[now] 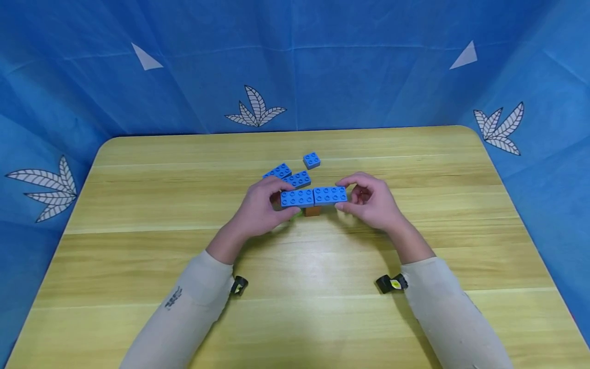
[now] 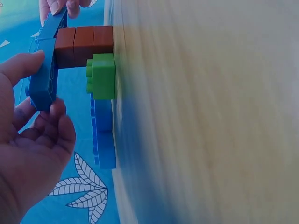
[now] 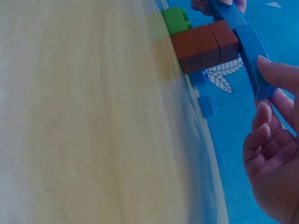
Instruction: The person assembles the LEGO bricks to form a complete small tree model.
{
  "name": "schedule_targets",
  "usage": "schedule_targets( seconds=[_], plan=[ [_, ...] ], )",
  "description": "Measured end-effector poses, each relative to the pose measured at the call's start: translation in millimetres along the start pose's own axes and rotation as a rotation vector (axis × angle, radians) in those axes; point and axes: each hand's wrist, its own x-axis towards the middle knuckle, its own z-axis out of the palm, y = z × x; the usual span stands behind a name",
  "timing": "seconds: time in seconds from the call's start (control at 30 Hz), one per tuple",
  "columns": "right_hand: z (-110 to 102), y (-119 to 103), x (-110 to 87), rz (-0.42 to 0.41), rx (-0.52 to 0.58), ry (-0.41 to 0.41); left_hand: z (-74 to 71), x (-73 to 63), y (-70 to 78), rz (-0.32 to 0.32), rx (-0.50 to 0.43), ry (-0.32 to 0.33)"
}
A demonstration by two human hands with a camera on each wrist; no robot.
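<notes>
Near the middle of the wooden bench, two flat blue bricks lie end to end on top of a brown stack — three brown blocks high in the wrist views. The left hand pinches the left blue brick at its outer end, thumb on one side and curled fingers on the other. The right hand pinches the right blue brick the same way at its 3 o'clock end, with the fingers curled under it. A green block stands on the bench just beside the brown stack's base, on the left hand's side. At 12 o'clock from the stack lie three loose blue bricks — two long ones close together and a small square one a little farther back.
</notes>
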Motion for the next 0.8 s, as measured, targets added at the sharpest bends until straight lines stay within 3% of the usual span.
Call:
schedule_targets(
  seconds=[0.17, 0.4, 0.8],
  plan=[
    [3, 1, 0.3, -0.017, 0.001, 0.001, 4.6, 2.9, 2.1, 0.008, 0.024, 0.011],
    [4, 0, 0.7, -0.033, -0.009, -0.001, 13.9, 9.7, 6.7, 0.016, -0.02, -0.023],
    [2, -3, 0.4, -0.039, -0.033, 0.006, 22.2, 16.3, 5.8, 0.036, -0.052, -0.009]
  ],
)
